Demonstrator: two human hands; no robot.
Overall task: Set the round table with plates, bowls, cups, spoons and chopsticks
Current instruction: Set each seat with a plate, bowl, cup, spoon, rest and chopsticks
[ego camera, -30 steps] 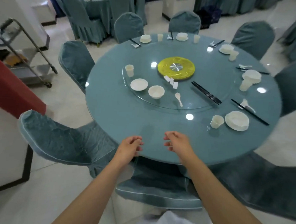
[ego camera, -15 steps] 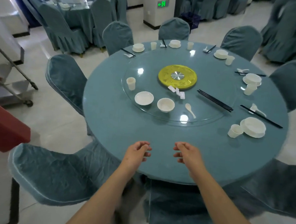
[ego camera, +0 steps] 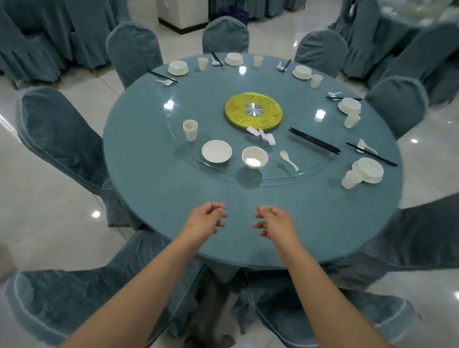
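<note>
On the glass turntable sit a plate, a bowl with only a glare spot inside, a cup, a spoon and black chopsticks — all well beyond both hands. The left hand and right hand hover over the round table near its front edge, fingers loosely curled, holding nothing. Compared with half a second ago the hands keep the same pose — the view has shifted so the table sits more centred.
</note>
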